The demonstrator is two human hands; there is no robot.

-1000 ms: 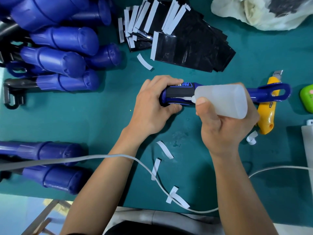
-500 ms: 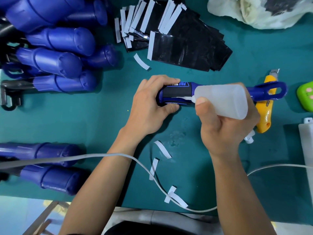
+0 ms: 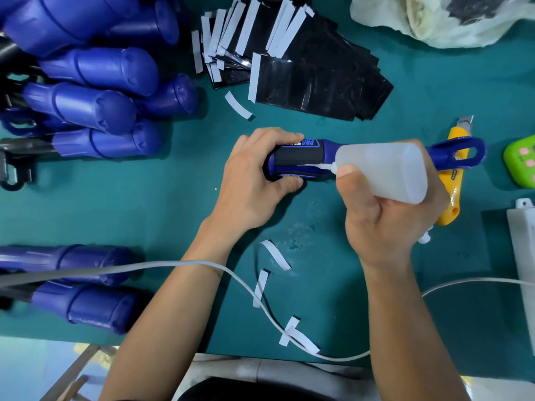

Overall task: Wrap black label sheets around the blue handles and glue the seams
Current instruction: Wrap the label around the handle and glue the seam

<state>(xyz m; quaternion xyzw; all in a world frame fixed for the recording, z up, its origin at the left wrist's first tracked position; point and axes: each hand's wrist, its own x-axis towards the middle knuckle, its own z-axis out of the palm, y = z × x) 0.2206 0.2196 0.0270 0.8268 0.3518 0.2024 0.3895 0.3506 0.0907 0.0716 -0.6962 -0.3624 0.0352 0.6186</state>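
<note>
A blue handle (image 3: 325,147) is held crosswise on the green mat (image 3: 173,204), near its middle, with the ring end lying to the right across a yellow knife (image 3: 451,198). Its thick end is gripped by the left hand (image 3: 254,180), the fingers curled over the top and the thumb pressed beneath. A black label (image 3: 298,156) is wrapped around it. "PRO" can be read in blue letters along the upper edge, the rest being hidden by fingertips. A second printed band on the lower edge is too small to be read.

A translucent glue bottle (image 3: 382,169) is clasped in the right hand (image 3: 388,224), the thumb laid along its side. Its nozzle is set against the label's white seam strip, apparently touching it. Dark print on the knife is illegible.

A pile of black label sheets (image 3: 318,73) with white edge strips is seen beyond, and bare blue handles (image 3: 95,82) are heaped at the left. Loose white strips (image 3: 275,254) lie near a white cable (image 3: 144,266).
</note>
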